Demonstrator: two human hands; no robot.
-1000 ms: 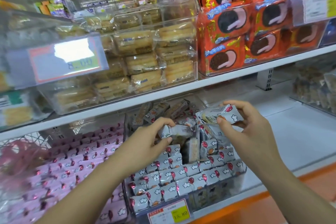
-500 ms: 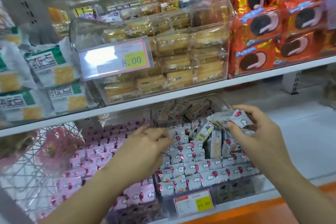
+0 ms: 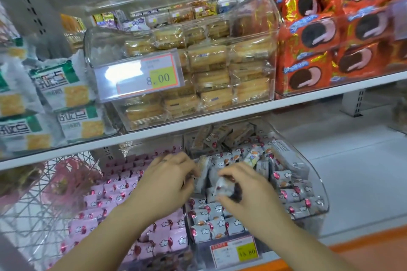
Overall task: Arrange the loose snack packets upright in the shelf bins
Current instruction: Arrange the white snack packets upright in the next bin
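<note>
White shop shelf runs across the top, with a lower level underneath, and both hands are down in the clear bin on that lower level. Right hand has one: its fingers and thumb are curled round a blurred packet, held over the middle of the bin. Grey packets stand in rows to the right of those fingers and below them, toward the front; more lie loose and tilted just beyond the fingertips at the back.

Left hand sits at the bin's left wall, fingers bent, tips against an upright grey packet. Whether it is pinching that one or only touching it, I cannot tell.

Left of the left fingers, pink packets fill the neighbouring bin. Below the right wrist, a price tag hangs on the bin front. Well above both hands sit biscuits and red packs.
</note>
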